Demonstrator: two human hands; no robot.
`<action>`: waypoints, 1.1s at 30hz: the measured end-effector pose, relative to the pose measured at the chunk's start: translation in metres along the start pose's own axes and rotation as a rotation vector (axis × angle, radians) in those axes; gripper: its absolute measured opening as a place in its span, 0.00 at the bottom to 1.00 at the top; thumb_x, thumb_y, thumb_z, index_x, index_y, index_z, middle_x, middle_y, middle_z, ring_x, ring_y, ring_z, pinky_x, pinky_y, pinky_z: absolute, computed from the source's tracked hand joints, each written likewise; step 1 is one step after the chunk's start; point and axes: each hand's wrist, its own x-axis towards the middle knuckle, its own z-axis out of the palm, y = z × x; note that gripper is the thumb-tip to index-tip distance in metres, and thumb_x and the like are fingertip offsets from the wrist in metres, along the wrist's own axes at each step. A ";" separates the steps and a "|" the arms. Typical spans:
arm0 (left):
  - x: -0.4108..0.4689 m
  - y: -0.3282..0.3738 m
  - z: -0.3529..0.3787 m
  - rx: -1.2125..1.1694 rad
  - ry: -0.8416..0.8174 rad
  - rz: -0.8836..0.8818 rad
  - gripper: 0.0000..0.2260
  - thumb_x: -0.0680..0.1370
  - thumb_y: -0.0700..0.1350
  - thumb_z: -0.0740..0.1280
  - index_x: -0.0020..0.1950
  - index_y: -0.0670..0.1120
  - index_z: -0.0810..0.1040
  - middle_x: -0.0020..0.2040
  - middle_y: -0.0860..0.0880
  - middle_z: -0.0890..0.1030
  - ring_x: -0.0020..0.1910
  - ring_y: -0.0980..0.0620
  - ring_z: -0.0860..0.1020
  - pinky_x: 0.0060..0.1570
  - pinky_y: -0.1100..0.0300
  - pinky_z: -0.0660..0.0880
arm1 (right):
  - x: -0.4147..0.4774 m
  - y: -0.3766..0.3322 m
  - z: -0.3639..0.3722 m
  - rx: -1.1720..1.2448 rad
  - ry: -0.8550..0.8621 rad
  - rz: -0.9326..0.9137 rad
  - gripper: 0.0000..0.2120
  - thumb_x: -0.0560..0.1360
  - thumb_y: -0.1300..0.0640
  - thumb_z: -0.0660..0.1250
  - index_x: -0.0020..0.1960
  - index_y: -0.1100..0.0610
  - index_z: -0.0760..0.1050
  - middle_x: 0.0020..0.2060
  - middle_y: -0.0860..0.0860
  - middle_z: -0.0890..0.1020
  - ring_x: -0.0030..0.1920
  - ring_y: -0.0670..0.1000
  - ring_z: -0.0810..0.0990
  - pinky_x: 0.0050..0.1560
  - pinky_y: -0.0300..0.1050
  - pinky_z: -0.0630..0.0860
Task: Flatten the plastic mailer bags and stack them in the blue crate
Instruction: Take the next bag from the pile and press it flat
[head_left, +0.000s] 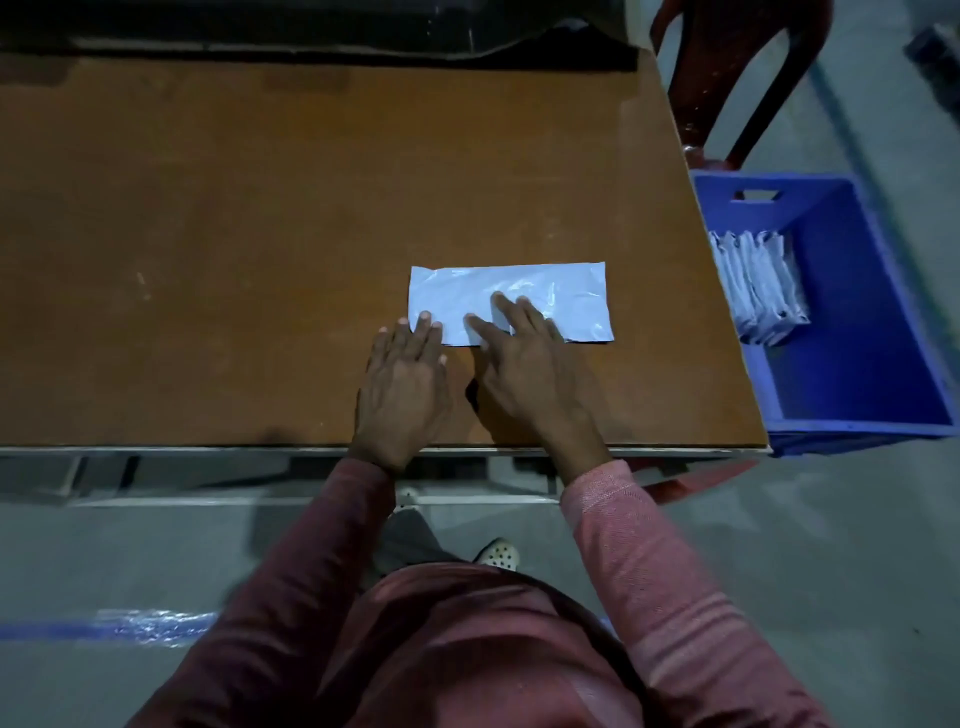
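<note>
Plastic mailer bag (550, 291) lies on the brown counter (234, 234), right of centre, so I'd say we're mid-flattening. Left hand (402, 384) has straight fingers, tips pressing the bag's left edge. Right hand (524, 364) is spread flat on the near half, gripping nothing. Creases show toward the far side, so next probably needs a smoothing sweep rightward, then a lift over to the blue crate (857, 374) just off the counter's right end. Bundle of bags (758, 286) in there already, too dim to count. Bag's near edge is partly under the right hand, and the crate's right side is cut off.
</note>
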 end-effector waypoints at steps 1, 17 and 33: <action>-0.002 -0.004 0.003 0.011 0.009 0.012 0.27 0.84 0.49 0.47 0.78 0.40 0.70 0.78 0.41 0.70 0.78 0.37 0.66 0.80 0.41 0.56 | 0.000 -0.001 0.002 0.002 0.004 0.009 0.24 0.80 0.54 0.62 0.76 0.46 0.71 0.80 0.53 0.64 0.81 0.58 0.58 0.77 0.62 0.59; 0.064 0.009 -0.004 -0.240 0.001 0.103 0.24 0.84 0.39 0.60 0.80 0.37 0.63 0.80 0.37 0.65 0.81 0.38 0.60 0.80 0.45 0.58 | 0.044 0.001 -0.009 0.019 0.019 0.040 0.24 0.81 0.51 0.56 0.76 0.48 0.71 0.78 0.55 0.68 0.78 0.61 0.62 0.77 0.59 0.59; 0.065 0.013 0.002 -0.210 -0.030 0.053 0.24 0.87 0.47 0.54 0.82 0.40 0.60 0.82 0.39 0.61 0.83 0.40 0.54 0.81 0.44 0.52 | 0.044 0.015 -0.005 0.050 -0.042 0.053 0.24 0.85 0.51 0.56 0.80 0.48 0.63 0.81 0.54 0.61 0.82 0.58 0.54 0.80 0.59 0.49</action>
